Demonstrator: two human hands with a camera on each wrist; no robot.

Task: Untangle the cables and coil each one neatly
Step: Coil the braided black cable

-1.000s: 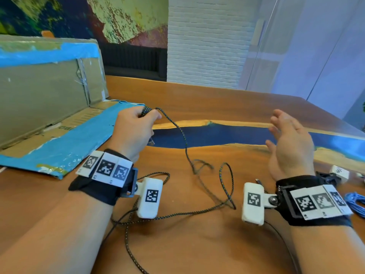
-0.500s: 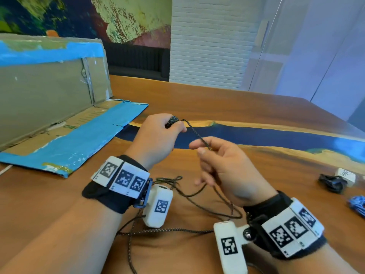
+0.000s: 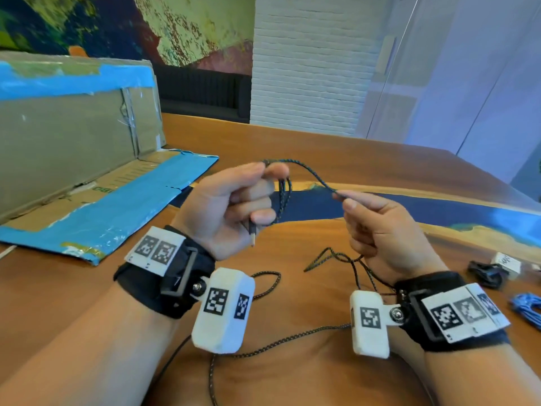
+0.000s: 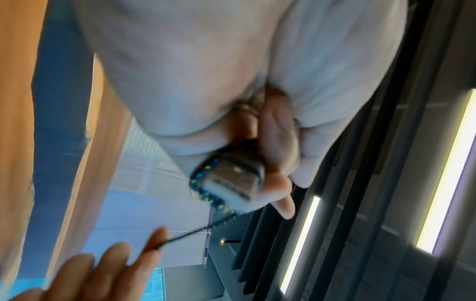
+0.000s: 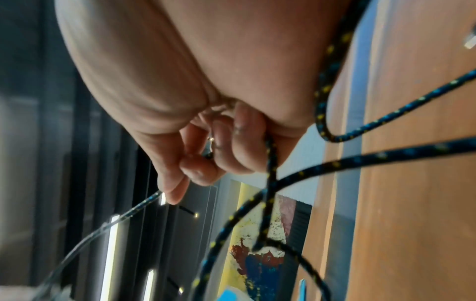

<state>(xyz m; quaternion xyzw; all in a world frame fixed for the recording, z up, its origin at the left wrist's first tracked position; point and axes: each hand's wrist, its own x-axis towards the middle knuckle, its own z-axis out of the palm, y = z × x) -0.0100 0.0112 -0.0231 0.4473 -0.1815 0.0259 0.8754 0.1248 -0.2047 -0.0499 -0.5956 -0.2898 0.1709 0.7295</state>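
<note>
**Coiling a braided cable above the desk's near edge.**
The left hand (image 3: 231, 206) has its fingers curled round a few gathered loops of the braided cable (image 3: 310, 174), thumb pinching them on top; the right hand (image 3: 380, 230) pinches the running length just beside it, and the slack trails on the desk (image 3: 292, 139). The cable looks light, limp and kink-prone, so it is best fed near the coil. Only the left wrist view shows the USB plug (image 4: 231, 181) in the fist; the right wrist view shows crossed strands.

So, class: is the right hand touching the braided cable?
Touching. The head view shows the right hand pinching the braided cable between thumb and forefinger; the right wrist view agrees.
</note>
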